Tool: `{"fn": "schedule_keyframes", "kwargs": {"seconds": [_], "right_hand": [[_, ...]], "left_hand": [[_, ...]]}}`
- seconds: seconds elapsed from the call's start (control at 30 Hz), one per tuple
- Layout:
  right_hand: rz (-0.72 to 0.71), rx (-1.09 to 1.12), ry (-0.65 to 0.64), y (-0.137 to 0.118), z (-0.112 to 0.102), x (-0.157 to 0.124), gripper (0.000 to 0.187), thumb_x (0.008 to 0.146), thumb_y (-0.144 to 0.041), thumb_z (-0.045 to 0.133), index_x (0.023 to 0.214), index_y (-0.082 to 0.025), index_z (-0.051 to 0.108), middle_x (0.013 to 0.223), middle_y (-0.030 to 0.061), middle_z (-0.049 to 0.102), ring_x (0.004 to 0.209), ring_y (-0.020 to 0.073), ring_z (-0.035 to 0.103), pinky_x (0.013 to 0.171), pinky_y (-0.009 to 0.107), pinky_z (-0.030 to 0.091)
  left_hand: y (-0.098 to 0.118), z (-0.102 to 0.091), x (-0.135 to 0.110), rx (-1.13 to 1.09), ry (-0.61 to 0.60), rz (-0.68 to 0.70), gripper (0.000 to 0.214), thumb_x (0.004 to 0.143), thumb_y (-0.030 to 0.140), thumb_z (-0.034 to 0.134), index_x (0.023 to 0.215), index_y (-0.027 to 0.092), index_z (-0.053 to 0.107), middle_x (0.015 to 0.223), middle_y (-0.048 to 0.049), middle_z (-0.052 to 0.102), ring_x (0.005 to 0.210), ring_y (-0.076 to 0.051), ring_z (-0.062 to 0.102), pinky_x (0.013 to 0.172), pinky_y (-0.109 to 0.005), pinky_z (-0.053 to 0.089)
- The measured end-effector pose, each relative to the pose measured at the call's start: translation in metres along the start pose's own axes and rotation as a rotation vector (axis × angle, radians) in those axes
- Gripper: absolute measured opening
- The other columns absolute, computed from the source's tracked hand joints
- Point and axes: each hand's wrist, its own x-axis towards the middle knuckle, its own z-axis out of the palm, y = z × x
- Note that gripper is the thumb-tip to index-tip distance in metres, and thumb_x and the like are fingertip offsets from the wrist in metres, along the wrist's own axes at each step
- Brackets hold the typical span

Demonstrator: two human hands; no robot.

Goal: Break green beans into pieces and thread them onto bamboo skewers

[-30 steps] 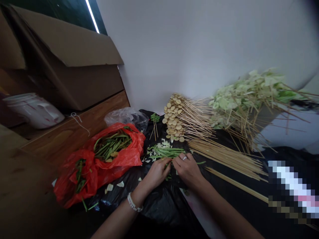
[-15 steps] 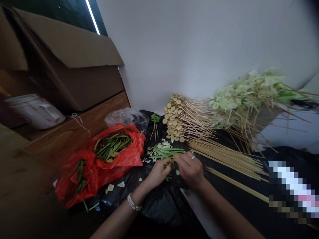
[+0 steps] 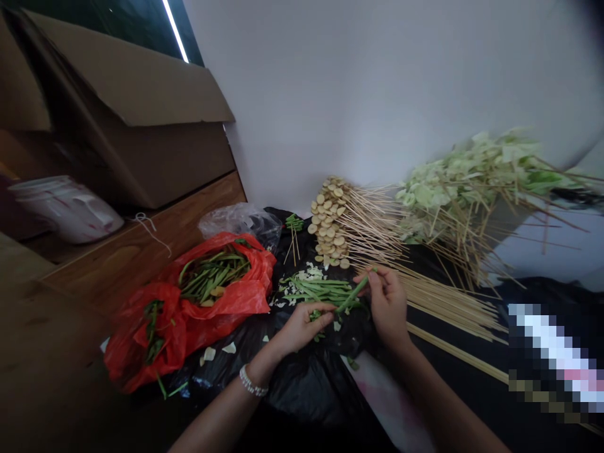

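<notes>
Fingertips [image 3: 375, 281] of my right hand [image 3: 387, 303] pinch the upper end of a single green stem [image 3: 353, 294], and the thumb and forefinger of my left hand [image 3: 302, 325] close on its lower end. Both hands grasp the one stem and neither is slack. Its long axis runs obliquely: the low end sits at my left hand, and the high end rises to the right and away from me, pointing toward the far right corner of the black plastic sheet [image 3: 302, 390]. A grip at both ends, I judge, keeps the thin stem straight and lifted clear of the heap of cut stems [image 3: 311, 288], which lies just beyond my left hand near the middle of the sheet. Bare bamboo skewers [image 3: 438, 302] lie in a fan just right of my right hand, their lengths running toward the right edge, close enough to reach easily. A red bag [image 3: 221, 302], its mouth open upward, holds more stems at the left edge, on my left hand's side. Skewers of round slices [image 3: 330, 223] are stacked at the far edge against the wall. Leafy skewers [image 3: 462, 182] occupy the far right corner, well apart from both hands.
</notes>
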Motion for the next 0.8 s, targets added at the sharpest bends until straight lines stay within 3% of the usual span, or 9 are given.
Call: {"fn": "schedule_keyframes", "kwargs": {"seconds": [0.1, 0.17, 0.23, 0.3, 0.4, 0.47, 0.57, 0.67, 0.8], "right_hand": [[-0.064, -0.1, -0.001, 0.002, -0.001, 0.0, 0.023, 0.09, -0.038, 0.048, 0.1, -0.018, 0.053, 0.084, 0.006, 0.068, 0.068, 0.016, 0.062, 0.062, 0.031, 0.052], [-0.244, -0.291, 0.028, 0.002, -0.004, 0.001, 0.023, 0.091, -0.032, 0.046, 0.108, -0.019, 0.054, 0.101, 0.0099, 0.066, 0.088, 0.0204, 0.062, 0.076, 0.038, 0.051], [-0.496, -0.551, 0.002, 0.002, -0.006, 0.0, 0.029, 0.09, -0.025, 0.046, 0.118, -0.02, 0.053, 0.119, 0.0116, 0.06, 0.111, 0.0246, 0.053, 0.094, 0.045, 0.042], [-0.705, -0.786, -0.176, 0.003, -0.005, -0.003, 0.034, 0.089, -0.018, 0.047, 0.122, -0.022, 0.054, 0.125, 0.0093, 0.058, 0.122, 0.0265, 0.044, 0.104, 0.049, 0.03], [-0.853, -0.992, -0.523, 0.009, 0.0, -0.01, 0.031, 0.086, -0.013, 0.047, 0.115, -0.02, 0.059, 0.111, 0.0072, 0.064, 0.118, 0.0257, 0.045, 0.108, 0.049, 0.02], [-0.881, -1.074, -0.622, 0.014, 0.003, -0.014, 0.027, 0.086, -0.013, 0.048, 0.109, -0.017, 0.061, 0.099, 0.0075, 0.066, 0.113, 0.025, 0.047, 0.109, 0.049, 0.017], [-0.908, -1.155, -0.631, 0.019, 0.007, -0.016, 0.018, 0.087, -0.013, 0.048, 0.096, -0.016, 0.063, 0.086, 0.0062, 0.064, 0.102, 0.0235, 0.05, 0.104, 0.048, 0.021], [-0.928, -1.19, -0.625, 0.02, 0.01, -0.019, 0.011, 0.085, -0.013, 0.052, 0.083, -0.016, 0.062, 0.077, 0.0052, 0.061, 0.085, 0.0214, 0.05, 0.084, 0.04, 0.033], [-0.963, -1.186, -0.606, 0.019, 0.013, -0.025, 0.01, 0.083, -0.013, 0.054, 0.077, -0.015, 0.061, 0.07, 0.0054, 0.057, 0.075, 0.0205, 0.045, 0.066, 0.035, 0.03]], "left_hand": [[-0.002, 0.0, 0.0, 0.076, -0.015, 0.029, 0.032, 0.088, 0.039, 0.051, 0.089, 0.013, 0.07, 0.073, -0.0039, 0.065, 0.063, -0.013, 0.055, 0.06, -0.022, 0.042], [-0.004, -0.001, 0.0, 0.175, 0.031, 0.09, 0.031, 0.09, 0.036, 0.048, 0.088, 0.014, 0.069, 0.077, -0.0042, 0.067, 0.07, -0.014, 0.058, 0.066, -0.023, 0.043], [-0.006, -0.001, 0.001, 0.286, 0.083, 0.152, 0.028, 0.092, 0.033, 0.046, 0.09, 0.014, 0.067, 0.082, -0.0049, 0.068, 0.077, -0.015, 0.06, 0.072, -0.025, 0.043], [-0.008, -0.001, 0.002, 0.394, 0.11, 0.202, 0.026, 0.092, 0.03, 0.045, 0.094, 0.016, 0.067, 0.087, -0.0057, 0.068, 0.081, -0.017, 0.061, 0.075, -0.027, 0.044], [-0.012, 0.0, 0.002, 0.497, 0.143, 0.244, 0.024, 0.093, 0.026, 0.044, 0.098, 0.016, 0.065, 0.09, -0.0068, 0.068, 0.084, -0.018, 0.061, 0.078, -0.028, 0.045], [-0.015, 0.0, 0.002, 0.527, 0.179, 0.253, 0.023, 0.092, 0.025, 0.044, 0.1, 0.016, 0.064, 0.091, -0.0072, 0.068, 0.084, -0.018, 0.062, 0.078, -0.028, 0.045], [-0.019, -0.001, 0.002, 0.569, 0.194, 0.264, 0.022, 0.092, 0.023, 0.045, 0.1, 0.016, 0.064, 0.09, -0.0071, 0.068, 0.083, -0.018, 0.062, 0.077, -0.028, 0.046], [-0.021, -0.001, 0.003, 0.584, 0.19, 0.257, 0.02, 0.09, 0.02, 0.046, 0.097, 0.016, 0.065, 0.087, -0.0066, 0.067, 0.081, -0.018, 0.062, 0.076, -0.028, 0.045], [-0.016, -0.001, 0.003, 0.5, 0.198, 0.227, 0.017, 0.085, 0.016, 0.049, 0.086, 0.016, 0.065, 0.077, -0.0037, 0.064, 0.074, -0.016, 0.059, 0.069, -0.024, 0.042]]}}
